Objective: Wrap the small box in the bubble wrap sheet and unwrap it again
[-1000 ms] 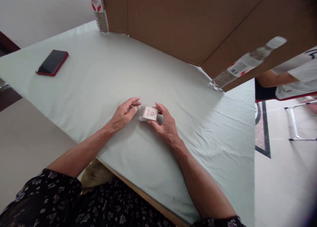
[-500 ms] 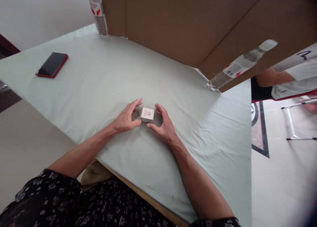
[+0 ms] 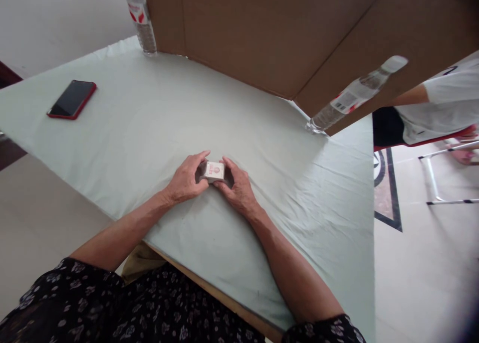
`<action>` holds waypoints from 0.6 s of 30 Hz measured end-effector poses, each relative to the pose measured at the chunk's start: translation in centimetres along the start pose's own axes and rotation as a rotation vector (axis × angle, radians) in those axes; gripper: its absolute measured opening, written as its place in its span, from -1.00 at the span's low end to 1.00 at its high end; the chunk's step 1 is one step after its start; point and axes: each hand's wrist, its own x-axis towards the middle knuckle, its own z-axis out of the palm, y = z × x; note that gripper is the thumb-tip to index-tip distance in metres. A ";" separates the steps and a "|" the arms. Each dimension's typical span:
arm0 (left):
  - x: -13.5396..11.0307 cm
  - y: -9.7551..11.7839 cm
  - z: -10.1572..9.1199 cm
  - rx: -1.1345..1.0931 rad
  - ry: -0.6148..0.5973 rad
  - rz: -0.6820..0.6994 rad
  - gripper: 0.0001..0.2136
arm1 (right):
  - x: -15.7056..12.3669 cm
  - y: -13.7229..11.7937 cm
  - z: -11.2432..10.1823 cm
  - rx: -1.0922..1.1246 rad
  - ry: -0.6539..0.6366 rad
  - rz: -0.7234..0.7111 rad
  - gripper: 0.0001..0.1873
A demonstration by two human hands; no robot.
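My left hand (image 3: 187, 179) and right hand (image 3: 238, 189) curve around opposite ends of the small box (image 3: 215, 170) above the tabletop (image 3: 179, 113) — whether either grips, I cannot tell.

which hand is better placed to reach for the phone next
Probably the left hand: it is nearer the phone, which lies on that side; the right hand is farther off, beyond the small box.

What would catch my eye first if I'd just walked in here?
Probably the big brown cardboard standing across the far side of the table, with one bottle at its left edge and another bottle before its right part. Then the small white box with red print, between the left hand and right hand. A red-edged phone lies far left.
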 end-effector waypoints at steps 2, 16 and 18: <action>0.0 -0.2 -0.1 0.008 -0.021 0.024 -0.28 | 0.0 0.2 -0.2 0.009 -0.029 -0.006 -0.21; 0.1 0.0 -0.7 -0.155 -0.069 -0.158 -0.16 | 0.7 -0.1 -1.6 0.046 0.205 -0.098 -0.80; 0.1 0.1 -0.5 -0.124 -0.068 -0.167 -0.16 | 1.6 -0.4 -2.0 -0.020 0.148 -0.151 -0.82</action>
